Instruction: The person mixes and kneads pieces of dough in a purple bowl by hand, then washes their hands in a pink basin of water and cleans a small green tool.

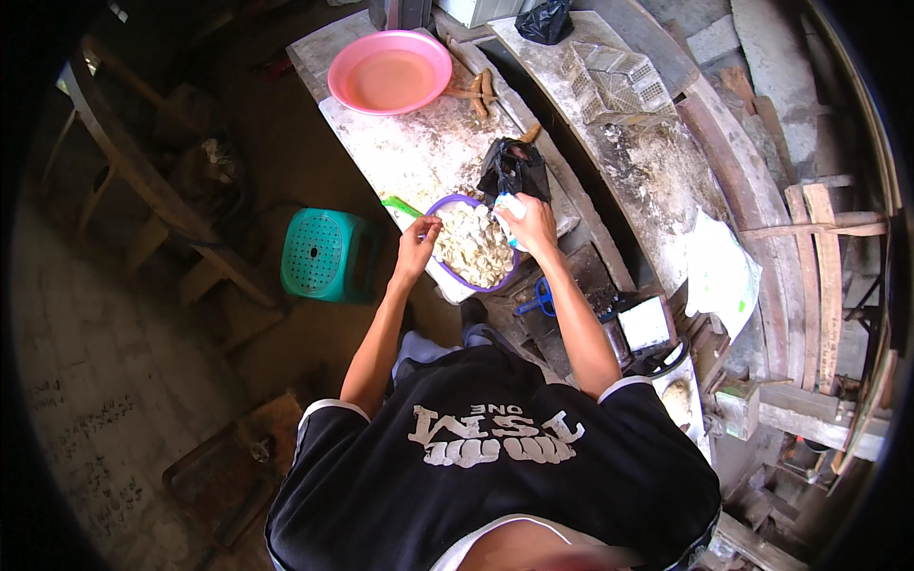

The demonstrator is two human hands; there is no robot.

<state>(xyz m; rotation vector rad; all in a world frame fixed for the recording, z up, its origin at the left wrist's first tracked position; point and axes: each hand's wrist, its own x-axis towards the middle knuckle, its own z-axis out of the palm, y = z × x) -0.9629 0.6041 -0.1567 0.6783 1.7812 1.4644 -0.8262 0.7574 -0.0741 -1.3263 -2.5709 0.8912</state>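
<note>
A purple bowl (514,269) heaped with pale, cut pieces (473,246) stands at the front end of the worn table. My left hand (416,246) is at the bowl's left rim with its fingers pinched together; whatever they may hold is too small to make out. On the other side, my right hand (533,228) grips a small white and light-blue packet (510,206) over the bowl's right edge. Just beyond the left hand lies a bright green handle-like thing (402,206). A black plastic bag (512,169) sits right behind the bowl.
A pink basin (390,72) and brown roots (484,92) lie on the table's (381,143) far part. A green stool (319,255) stands on the left. Rightward, beyond a gap, a second surface carries a plastic crate (619,84). A blue-handled tool (539,299) lies below my right forearm.
</note>
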